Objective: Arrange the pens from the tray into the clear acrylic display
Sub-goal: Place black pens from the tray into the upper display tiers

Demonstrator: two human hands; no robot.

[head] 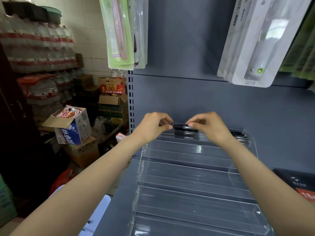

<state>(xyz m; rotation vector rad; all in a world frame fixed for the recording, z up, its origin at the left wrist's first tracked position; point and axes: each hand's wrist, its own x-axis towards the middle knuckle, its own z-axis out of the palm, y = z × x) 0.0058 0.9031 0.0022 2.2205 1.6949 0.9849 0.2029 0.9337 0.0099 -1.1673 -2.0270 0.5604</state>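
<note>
A clear acrylic display [192, 189] with several stepped tiers stands on a grey shelf. Both my hands reach over its top tier. My left hand [153, 126] and my right hand [208, 128] pinch the two ends of a black pen [180, 126] held level above that tier. Several other black pens [184, 135] lie in the top tier, some showing past my right hand at the tier's right end [240, 136]. The lower tiers hold nothing. No tray is in view.
The grey shelf back panel [187, 99] rises right behind the display. Packaged goods hang above at left [121, 31] and right [252, 48]. A black and red box [300, 184] sits at the right. Cardboard boxes [73, 126] and bottled water crowd the floor at left.
</note>
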